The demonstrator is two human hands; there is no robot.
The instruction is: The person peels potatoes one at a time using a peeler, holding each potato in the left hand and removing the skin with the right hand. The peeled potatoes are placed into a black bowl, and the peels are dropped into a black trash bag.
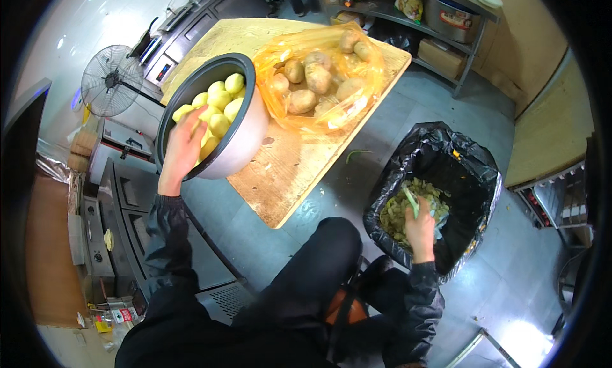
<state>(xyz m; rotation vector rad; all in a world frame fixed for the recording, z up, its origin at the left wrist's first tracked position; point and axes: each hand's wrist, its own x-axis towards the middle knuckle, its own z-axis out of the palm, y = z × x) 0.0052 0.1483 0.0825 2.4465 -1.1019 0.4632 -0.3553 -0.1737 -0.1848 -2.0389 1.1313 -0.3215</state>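
My left hand (pixel 183 145) reaches over the rim of a deep round pot (pixel 241 148), its fingers on the peeled potatoes (pixel 219 100) heaped inside. Whether it grips one of them I cannot tell. Beside the pot, touching it, lies an open orange plastic bag (pixel 282 112) with several unpeeled potatoes (pixel 318 78). Low over a bin lined with a black bag (pixel 471 172), my right hand (pixel 420 227) is closed on the pale green handle of a peeler (pixel 411 200). Potato peelings (pixel 394 215) lie beneath it in the bin.
Pot and bag stand on a wooden table (pixel 287 176), its corner towards me. A pedestal fan (pixel 112 78) and steel kitchen units (pixel 134 200) are at the left. A metal shelf (pixel 440 35) with a box and containers stands at the back right. A green scrap (pixel 357 153) lies on the floor.
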